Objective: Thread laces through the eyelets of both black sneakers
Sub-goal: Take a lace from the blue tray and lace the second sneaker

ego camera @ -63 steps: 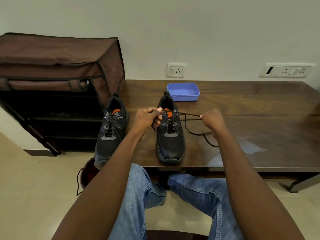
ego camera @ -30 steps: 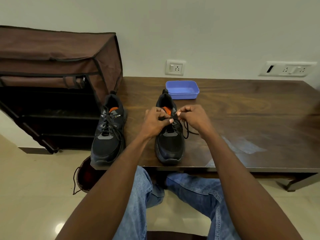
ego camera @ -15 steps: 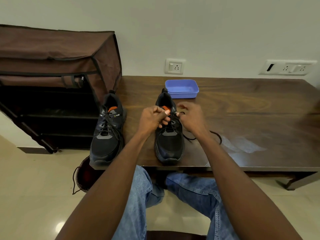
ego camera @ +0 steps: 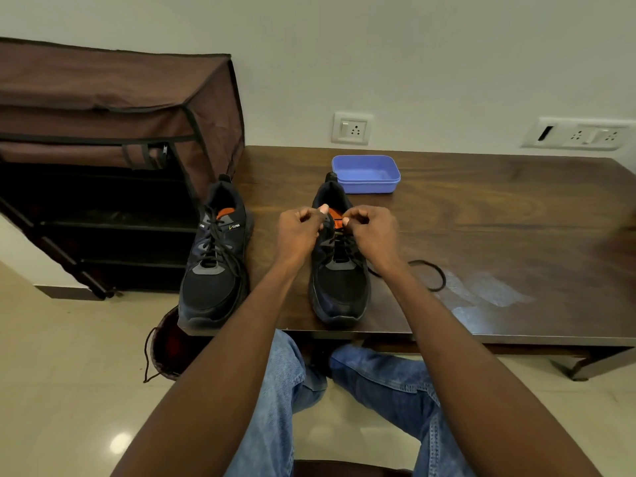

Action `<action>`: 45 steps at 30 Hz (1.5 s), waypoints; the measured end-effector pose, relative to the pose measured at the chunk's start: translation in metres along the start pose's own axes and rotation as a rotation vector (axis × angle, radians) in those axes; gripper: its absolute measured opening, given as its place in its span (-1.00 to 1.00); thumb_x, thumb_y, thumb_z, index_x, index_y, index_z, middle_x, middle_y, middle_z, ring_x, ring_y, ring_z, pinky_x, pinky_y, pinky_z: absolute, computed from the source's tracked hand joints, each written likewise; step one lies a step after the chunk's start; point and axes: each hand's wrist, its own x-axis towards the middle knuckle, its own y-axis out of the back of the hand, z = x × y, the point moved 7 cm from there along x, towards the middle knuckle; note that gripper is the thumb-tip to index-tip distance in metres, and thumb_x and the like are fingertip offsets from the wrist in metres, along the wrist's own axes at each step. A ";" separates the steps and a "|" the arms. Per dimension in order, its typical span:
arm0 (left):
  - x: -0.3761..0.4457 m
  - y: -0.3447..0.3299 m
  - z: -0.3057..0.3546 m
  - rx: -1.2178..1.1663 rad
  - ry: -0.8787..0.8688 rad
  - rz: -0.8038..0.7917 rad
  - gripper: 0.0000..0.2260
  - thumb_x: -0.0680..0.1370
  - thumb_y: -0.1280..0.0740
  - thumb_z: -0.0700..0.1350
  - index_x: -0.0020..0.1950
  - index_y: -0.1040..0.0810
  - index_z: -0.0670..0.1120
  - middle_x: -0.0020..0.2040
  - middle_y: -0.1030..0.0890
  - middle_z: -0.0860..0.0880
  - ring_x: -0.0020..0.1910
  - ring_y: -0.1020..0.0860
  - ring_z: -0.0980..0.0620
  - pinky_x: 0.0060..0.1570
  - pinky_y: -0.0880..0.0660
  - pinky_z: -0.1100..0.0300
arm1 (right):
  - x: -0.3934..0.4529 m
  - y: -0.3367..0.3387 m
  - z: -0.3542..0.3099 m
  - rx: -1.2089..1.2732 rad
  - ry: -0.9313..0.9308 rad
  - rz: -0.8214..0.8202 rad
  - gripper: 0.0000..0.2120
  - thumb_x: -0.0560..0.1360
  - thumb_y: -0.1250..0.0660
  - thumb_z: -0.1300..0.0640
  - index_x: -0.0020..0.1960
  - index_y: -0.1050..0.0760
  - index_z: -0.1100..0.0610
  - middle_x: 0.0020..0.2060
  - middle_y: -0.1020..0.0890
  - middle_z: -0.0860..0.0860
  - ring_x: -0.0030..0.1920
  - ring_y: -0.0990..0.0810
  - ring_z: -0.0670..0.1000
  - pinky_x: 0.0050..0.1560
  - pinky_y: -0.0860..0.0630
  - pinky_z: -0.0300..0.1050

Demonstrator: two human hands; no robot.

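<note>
Two black sneakers with orange tongues stand toe-toward-me on the dark wooden table (ego camera: pixel 499 235). The left sneaker (ego camera: pixel 215 266) sits at the table's left front corner with its lace threaded. Over the tongue of the right sneaker (ego camera: pixel 339 290) both my hands meet. My left hand (ego camera: pixel 299 232) has curled fingers at the shoe's left upper eyelets and pinches the lace there. My right hand (ego camera: pixel 370 232) pinches the black lace (ego camera: pixel 430 275) at the right upper eyelets. A loose loop of that lace lies on the table right of the shoe.
A blue plastic tub (ego camera: pixel 366 173) stands just behind the right sneaker. A brown fabric shoe rack (ego camera: pixel 113 160) stands left of the table. On the floor under the table's left corner lies a dark drawstring bag (ego camera: pixel 168 346). My jeans-clad knees are below the front edge.
My right hand, earlier stretched out right pulling the lace taut, has come back to the shoe's top. The lace tail now lies slack in a loop on the table.
</note>
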 end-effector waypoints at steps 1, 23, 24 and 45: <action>0.003 0.005 -0.003 0.019 0.007 0.055 -0.80 0.60 -0.38 -0.08 -0.13 -0.66 -0.18 -0.33 -0.59 0.01 -0.41 -0.48 0.21 -0.38 -0.41 0.31 | 0.001 0.001 0.000 -0.104 0.019 0.040 -0.87 0.57 -0.36 0.22 -0.03 -0.68 0.08 -0.14 -0.67 -0.05 -0.14 -0.59 -0.14 -0.17 -0.45 -0.29; 0.013 0.000 -0.024 0.036 0.137 0.049 -0.88 0.58 -0.36 -0.25 -0.11 -0.66 -0.13 -0.16 -0.66 -0.09 -0.27 -0.56 0.14 -0.35 -0.51 0.37 | 0.004 -0.020 0.004 -0.053 -0.027 -0.073 -0.79 0.57 -0.29 0.33 -0.18 -0.61 0.17 -0.27 -0.57 -0.03 -0.25 -0.48 -0.12 -0.21 -0.41 -0.22; 0.013 0.000 -0.025 0.037 0.142 0.048 -0.89 0.58 -0.36 -0.25 -0.10 -0.66 -0.14 -0.16 -0.66 -0.08 -0.27 -0.57 0.14 -0.35 -0.50 0.38 | 0.004 -0.020 0.004 -0.031 -0.044 -0.095 -0.78 0.57 -0.29 0.32 -0.19 -0.61 0.15 -0.26 -0.59 -0.02 -0.26 -0.49 -0.12 -0.23 -0.42 -0.21; 0.007 -0.007 -0.022 0.097 0.112 -0.014 -0.89 0.55 -0.40 -0.28 -0.02 -0.71 -0.13 -0.10 -0.69 -0.05 -0.09 -0.64 0.05 -0.02 -0.59 0.21 | 0.005 -0.030 0.016 -0.132 -0.039 0.020 -0.87 0.56 -0.33 0.26 -0.06 -0.65 0.12 -0.07 -0.57 0.03 -0.06 -0.53 -0.02 -0.09 -0.42 -0.19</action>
